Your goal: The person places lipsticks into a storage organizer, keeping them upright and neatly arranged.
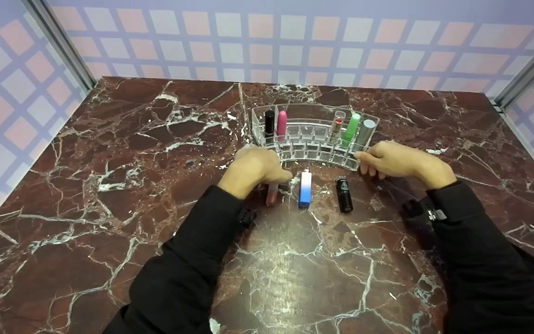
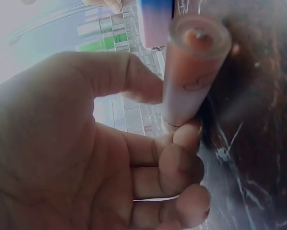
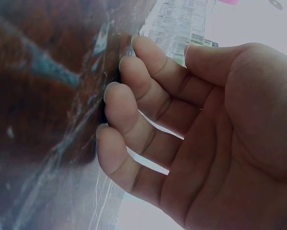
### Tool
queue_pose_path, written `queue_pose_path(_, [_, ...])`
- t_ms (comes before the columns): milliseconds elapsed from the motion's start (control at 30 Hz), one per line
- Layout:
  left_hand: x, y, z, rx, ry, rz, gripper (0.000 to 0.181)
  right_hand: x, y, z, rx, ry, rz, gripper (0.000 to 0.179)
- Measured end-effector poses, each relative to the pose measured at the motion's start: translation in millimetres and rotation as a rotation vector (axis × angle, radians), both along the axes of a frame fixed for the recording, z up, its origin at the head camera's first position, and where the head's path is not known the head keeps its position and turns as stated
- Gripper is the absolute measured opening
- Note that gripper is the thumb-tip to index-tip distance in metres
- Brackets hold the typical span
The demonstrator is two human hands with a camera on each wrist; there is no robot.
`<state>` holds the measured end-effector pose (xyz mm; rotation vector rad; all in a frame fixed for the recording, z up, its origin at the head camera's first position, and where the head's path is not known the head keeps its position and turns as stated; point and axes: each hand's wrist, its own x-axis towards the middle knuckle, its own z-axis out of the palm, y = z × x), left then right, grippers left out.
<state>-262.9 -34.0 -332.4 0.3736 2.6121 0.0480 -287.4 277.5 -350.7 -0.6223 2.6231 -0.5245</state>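
Observation:
A clear, curved, tiered lipstick organizer [image 1: 295,150] stands on the marble-patterned table. My left hand [image 1: 257,167] is at its front left, with thumb and index finger at the far end of a pinkish lip gloss tube [image 2: 193,72]; in the head view the hand covers part of that tube. My right hand [image 1: 387,160] is at the organizer's front right corner, its thumb on the clear edge. In the right wrist view, the other fingers [image 3: 121,108] curve down beside the corner, tips at the tabletop. Between the hands lie a white-and-blue lipstick [image 1: 304,190] and a black lipstick [image 1: 344,195].
In the organizer's back rows stand a black tube [image 1: 270,123], a pink tube [image 1: 282,124], a clear tube with red inside [image 1: 336,127], a green tube [image 1: 351,130] and a grey-capped tube [image 1: 365,132]. A checkered wall [image 1: 257,41] rises behind the table.

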Motion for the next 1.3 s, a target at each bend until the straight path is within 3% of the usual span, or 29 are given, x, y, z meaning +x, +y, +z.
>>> queue_pose_path(167, [1.0,2.1,0.7,-0.035,-0.134,0.064,0.043,-0.1,0.1,-0.2,0.0,-0.002,0.0,0.052])
queue_pose_path(267, [-0.2,4.2,0.5,-0.056,-0.166,0.081,0.043,-0.1,0.4,-0.7,-0.004,-0.007,-0.002,0.052])
queue_pose_path(500, [-4.5,1.1,-3.4,-0.058,-0.038,0.087,0.023,0.6,0.5,-0.5,-0.006,-0.007,-0.003,0.051])
queue_pose_path(800, [-3.7,1.3,-3.1,-0.046,-0.008,0.06,0.035,0.4,0.8,-0.9,-0.005,-0.01,-0.002,0.052])
queue_pose_path(1000, [-4.3,1.0,1.0,0.028,0.034,0.029,0.042,-0.4,0.8,-1.2,-0.005,-0.009,-0.007,0.053])
queue_pose_path(1300, [-6.5,-0.5,5.8,0.098,0.02,0.021,0.048,-0.5,1.1,-0.1,-0.002,-0.003,-0.001,0.052])
